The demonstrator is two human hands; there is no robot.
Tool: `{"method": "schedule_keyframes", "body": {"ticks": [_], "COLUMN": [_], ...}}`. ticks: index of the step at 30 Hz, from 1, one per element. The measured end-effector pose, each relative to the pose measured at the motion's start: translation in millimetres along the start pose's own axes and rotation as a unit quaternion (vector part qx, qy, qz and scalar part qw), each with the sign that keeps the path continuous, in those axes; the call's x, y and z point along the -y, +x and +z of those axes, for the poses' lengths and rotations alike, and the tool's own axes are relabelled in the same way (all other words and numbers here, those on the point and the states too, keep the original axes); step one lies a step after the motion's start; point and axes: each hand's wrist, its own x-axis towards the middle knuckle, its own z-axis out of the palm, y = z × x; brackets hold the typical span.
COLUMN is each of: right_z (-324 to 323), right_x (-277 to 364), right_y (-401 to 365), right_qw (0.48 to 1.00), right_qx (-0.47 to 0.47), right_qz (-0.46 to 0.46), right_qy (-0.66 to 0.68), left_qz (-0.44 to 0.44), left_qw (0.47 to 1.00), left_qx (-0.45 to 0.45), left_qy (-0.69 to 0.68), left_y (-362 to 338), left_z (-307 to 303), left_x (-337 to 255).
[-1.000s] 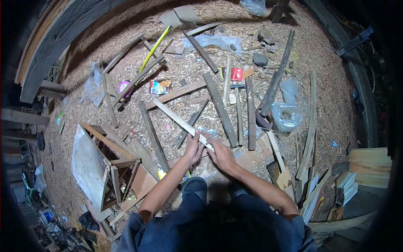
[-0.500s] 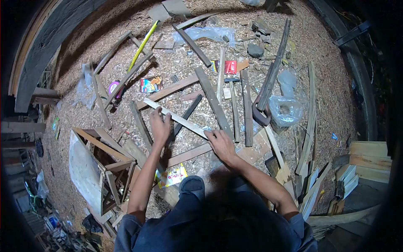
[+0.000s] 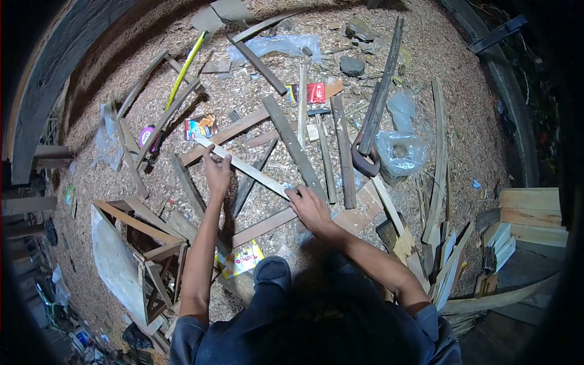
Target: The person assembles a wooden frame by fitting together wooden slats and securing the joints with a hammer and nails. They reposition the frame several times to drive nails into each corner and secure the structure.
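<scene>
A pale, narrow wooden strip [image 3: 252, 173] lies slantwise in front of me, across several darker wooden pieces. Near its far-left end, my left hand [image 3: 217, 172] grips it with bent fingers and thumb. My right hand [image 3: 310, 208] closes over its near-right end, the fingertips partly hidden. Beneath the strip runs a dark wooden bar [image 3: 255, 176]. A grey-brown plank [image 3: 295, 146] passes just beyond my right hand, and a brown plank [image 3: 261, 227] lies on the near side of both hands.
A hammer [image 3: 325, 152] and a dark saw-like tool with a looped handle [image 3: 366, 163] lie to the right. A wooden frame [image 3: 137, 222] stands left. Wood scraps [image 3: 447, 267] pile at right. A yellow strip [image 3: 185, 70], stones [image 3: 351, 66] and wrappers [image 3: 240, 258] lie on wood shavings.
The camera view has shifted, so the scene sits farther left and slightly higher. Both hands stay on the strip, the left slightly closer to its far end.
</scene>
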Motion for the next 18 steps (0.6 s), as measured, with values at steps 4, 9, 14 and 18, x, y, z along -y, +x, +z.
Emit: {"method": "schedule_keyframes", "body": {"ticks": [4,9,14,18], "right_z": [-6,1,9,6], "right_x": [3,-3,-9,-8], "right_y": [0,-2,-3,-5], "right_qw": [0.998,0.998,1.0,0.999], "right_qx": [0.055,0.029,0.009,0.037], "right_qz": [0.008,-0.011,-0.002,0.013], "right_qy": [-0.041,-0.05,0.005,0.007], "left_qz": [0.04,0.003,0.005,-0.009], "left_qw": [0.998,0.994,0.984,0.979], "left_qx": [0.031,0.071,0.069,0.068], "left_qy": [0.031,0.086,0.163,0.194], "left_y": [6,1,4,3], "left_z": [9,0,-1,1], "left_x": [30,13,16,13]}}
